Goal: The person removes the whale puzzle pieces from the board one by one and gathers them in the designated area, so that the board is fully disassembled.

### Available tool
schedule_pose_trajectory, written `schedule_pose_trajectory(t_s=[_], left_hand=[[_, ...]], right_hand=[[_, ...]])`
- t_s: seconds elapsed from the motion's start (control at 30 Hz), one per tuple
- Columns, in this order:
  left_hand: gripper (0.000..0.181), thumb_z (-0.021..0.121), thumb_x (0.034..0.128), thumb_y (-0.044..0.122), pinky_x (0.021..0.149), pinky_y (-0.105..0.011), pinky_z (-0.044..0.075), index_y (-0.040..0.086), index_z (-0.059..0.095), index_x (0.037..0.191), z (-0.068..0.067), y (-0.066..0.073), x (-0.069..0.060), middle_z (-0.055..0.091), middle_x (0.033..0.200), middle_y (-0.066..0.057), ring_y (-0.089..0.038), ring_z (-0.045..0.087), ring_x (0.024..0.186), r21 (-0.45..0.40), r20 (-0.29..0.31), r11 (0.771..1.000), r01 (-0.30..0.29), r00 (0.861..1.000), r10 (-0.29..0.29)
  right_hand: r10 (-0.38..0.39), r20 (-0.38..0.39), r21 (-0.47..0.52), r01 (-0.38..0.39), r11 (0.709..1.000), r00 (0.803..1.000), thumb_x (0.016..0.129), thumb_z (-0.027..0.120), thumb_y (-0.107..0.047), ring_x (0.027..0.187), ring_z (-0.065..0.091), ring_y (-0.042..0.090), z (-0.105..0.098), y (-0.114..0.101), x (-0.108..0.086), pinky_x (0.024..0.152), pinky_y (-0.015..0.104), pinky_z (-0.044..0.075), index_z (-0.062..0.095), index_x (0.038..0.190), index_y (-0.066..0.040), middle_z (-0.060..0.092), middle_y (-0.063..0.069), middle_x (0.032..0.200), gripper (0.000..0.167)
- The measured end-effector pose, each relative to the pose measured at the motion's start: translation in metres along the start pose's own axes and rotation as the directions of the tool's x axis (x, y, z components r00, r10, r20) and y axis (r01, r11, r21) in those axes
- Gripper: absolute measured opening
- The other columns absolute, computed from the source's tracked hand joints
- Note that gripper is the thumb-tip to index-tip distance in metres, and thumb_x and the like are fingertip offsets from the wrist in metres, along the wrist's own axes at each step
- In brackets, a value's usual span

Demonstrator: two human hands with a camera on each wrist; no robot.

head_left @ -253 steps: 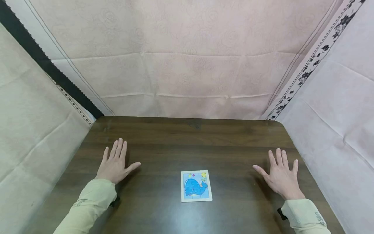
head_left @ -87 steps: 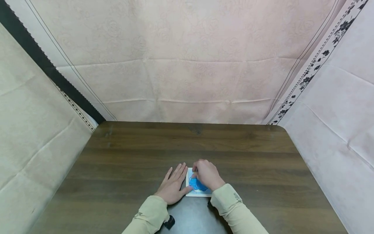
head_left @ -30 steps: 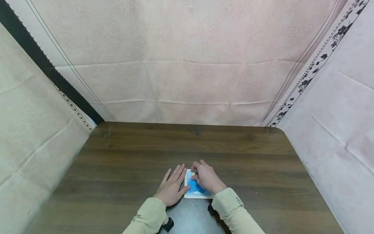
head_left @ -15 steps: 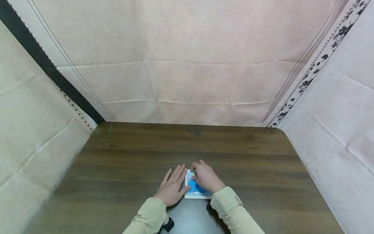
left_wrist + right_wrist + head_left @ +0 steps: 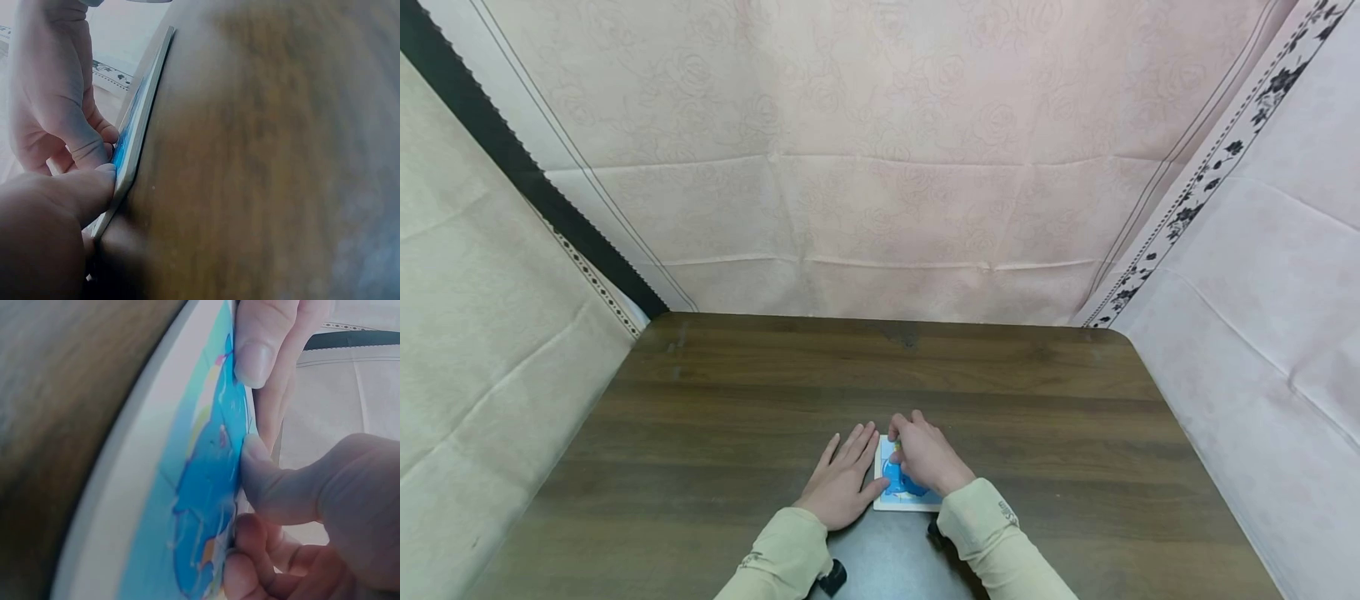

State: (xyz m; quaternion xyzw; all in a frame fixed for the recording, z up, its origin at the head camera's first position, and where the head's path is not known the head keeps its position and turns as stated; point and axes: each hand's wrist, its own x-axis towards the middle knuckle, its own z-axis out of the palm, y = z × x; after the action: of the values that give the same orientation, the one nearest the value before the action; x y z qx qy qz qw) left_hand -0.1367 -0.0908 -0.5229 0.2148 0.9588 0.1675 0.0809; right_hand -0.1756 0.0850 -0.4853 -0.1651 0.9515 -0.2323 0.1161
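A small square jigsaw puzzle (image 5: 904,497) of a blue whale, with a white frame, lies flat on the dark wooden table. Spread along its left side is my left hand (image 5: 838,487), fingers straight, its thumb (image 5: 97,187) pressing the puzzle's face near the edge. From the right, my right hand (image 5: 928,454) reaches over the upper part with curled fingers. In the right wrist view, its thumb (image 5: 275,487) and bent fingertips (image 5: 240,575) pinch at a puzzle piece on the whale picture (image 5: 209,469). That hand hides the puzzle's upper right part in the head view.
The wooden table (image 5: 737,400) extends around both hands. Pale cloth walls (image 5: 880,200) stand behind it and on both sides. Dark wrist straps (image 5: 832,577) show under the light green sleeves (image 5: 790,546).
Earlier, both hands lay flat and apart on the table; since then they have come together at the puzzle. Over the last second, the right hand has barely shifted and the left stays put.
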Motion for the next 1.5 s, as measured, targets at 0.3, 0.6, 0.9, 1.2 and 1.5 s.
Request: schedule_pose_trajectory(t_s=[0.3, 0.6, 0.9, 1.2, 1.5], left_hand=[[0.074, 0.040, 0.0999, 0.055, 0.118, -0.051, 0.003, 0.011, 0.020, 0.156, 0.001, -0.002, 0.001, 0.010, 0.163, -0.002, -0.020, 0.005, 0.149, -0.007, 0.007, 1.000, 0.006, 1.000, -0.006], [0.074, 0.040, 0.0999, 0.055, 0.118, -0.051, 0.003, 0.011, 0.021, 0.156, 0.000, -0.003, 0.001, 0.011, 0.163, -0.002, -0.020, 0.006, 0.149, -0.012, 0.007, 1.000, 0.007, 1.000, -0.007], [0.076, 0.040, 0.0985, 0.058, 0.117, -0.052, -0.001, 0.013, 0.020, 0.156, 0.011, -0.007, 0.002, 0.009, 0.163, 0.000, -0.018, 0.002, 0.149, -0.047, -0.018, 0.999, -0.005, 1.000, 0.004], [0.076, 0.041, 0.0985, 0.058, 0.117, -0.052, 0.000, 0.013, 0.020, 0.156, 0.009, -0.005, 0.002, 0.010, 0.163, -0.001, -0.019, 0.003, 0.149, -0.042, -0.037, 0.999, -0.012, 0.999, 0.011], [0.075, 0.041, 0.0993, 0.055, 0.117, -0.052, 0.005, 0.011, 0.022, 0.156, 0.003, -0.002, 0.001, 0.013, 0.163, -0.003, -0.021, 0.007, 0.149, -0.007, -0.019, 1.000, -0.008, 1.000, 0.008]], right_hand=[[-0.005, 0.000, 0.044, 0.005, 0.999, 1.000, 0.090, 0.070, -0.010, 0.071, 0.049, 0.019, 0.000, 0.000, -0.001, 0.068, 0.034, 0.047, 0.051, 0.100, -0.015, 0.047, 0.002, 0.090, 0.021], [0.014, -0.017, 0.155, -0.011, 0.988, 1.000, 0.092, 0.068, -0.010, 0.073, 0.050, 0.016, 0.003, 0.001, -0.004, 0.067, 0.032, 0.047, 0.055, 0.107, -0.011, 0.050, -0.001, 0.087, 0.020], [0.000, -0.066, 0.323, 0.022, 0.946, 0.998, 0.094, 0.064, -0.008, 0.069, 0.051, 0.015, 0.005, 0.006, -0.009, 0.065, 0.029, 0.045, 0.059, 0.104, -0.010, 0.053, -0.001, 0.081, 0.011], [0.001, -0.098, 0.386, 0.037, 0.922, 0.995, 0.095, 0.064, -0.011, 0.071, 0.052, 0.015, 0.005, 0.011, -0.010, 0.066, 0.029, 0.046, 0.060, 0.100, -0.013, 0.054, -0.001, 0.079, 0.006], [-0.003, -0.136, 0.437, 0.062, 0.897, 0.991, 0.095, 0.064, -0.014, 0.074, 0.053, 0.017, 0.005, 0.012, -0.014, 0.068, 0.028, 0.048, 0.062, 0.099, -0.013, 0.056, -0.002, 0.083, 0.005]])
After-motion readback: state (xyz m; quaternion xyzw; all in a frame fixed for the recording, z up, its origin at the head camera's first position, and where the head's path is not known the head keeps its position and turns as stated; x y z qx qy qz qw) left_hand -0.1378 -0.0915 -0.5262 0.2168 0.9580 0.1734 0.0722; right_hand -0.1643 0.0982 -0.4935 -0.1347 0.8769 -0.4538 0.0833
